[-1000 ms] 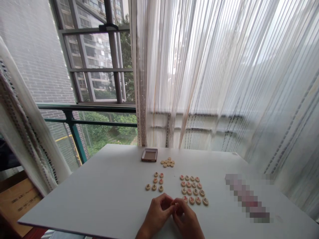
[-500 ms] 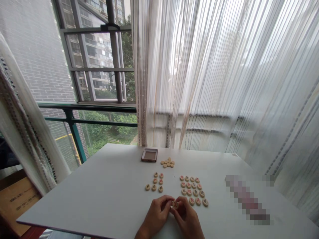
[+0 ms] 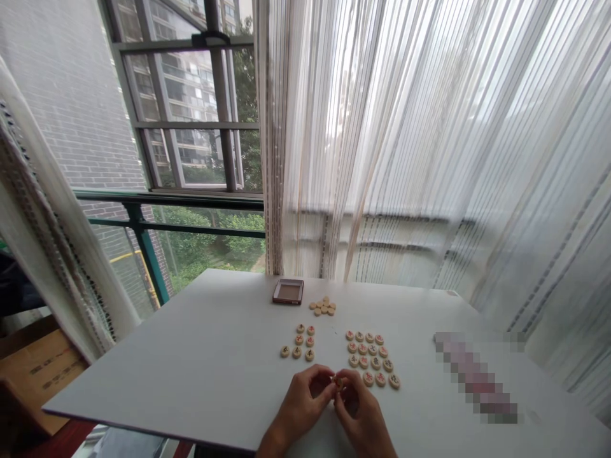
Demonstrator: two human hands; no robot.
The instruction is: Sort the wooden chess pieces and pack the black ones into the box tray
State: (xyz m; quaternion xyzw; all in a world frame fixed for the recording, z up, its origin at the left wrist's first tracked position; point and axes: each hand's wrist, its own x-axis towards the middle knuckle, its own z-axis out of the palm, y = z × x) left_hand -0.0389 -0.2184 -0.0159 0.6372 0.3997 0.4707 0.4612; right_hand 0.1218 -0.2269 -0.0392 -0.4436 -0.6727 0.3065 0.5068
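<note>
Low over the near part of the white table, my left hand [image 3: 305, 395] and my right hand [image 3: 359, 406] meet at the fingertips. They pinch a round wooden Chinese chess piece [image 3: 339, 383] between them; fingers cover most of it. Just beyond my left hand, several pieces marked in red and black [image 3: 296, 352] lie in short rows. Beyond my right hand is a larger block of face-up pieces [image 3: 363, 348], set in neat rows. Farther back, a small cluster of pieces [image 3: 323, 306] shows plain tops.
A shallow square box [image 3: 287, 301] with a dark rim stands at the table's [image 3: 191, 356] far side. On the right lies a long pixelated item [image 3: 472, 378]. A cardboard box [image 3: 33, 375] sits below left. Sheer curtains [image 3: 405, 159] hang behind the table.
The piece between my fingertips has turned, and its marked face shows less. My hands stay together in nearly the same spot. The view has tilted slightly.
</note>
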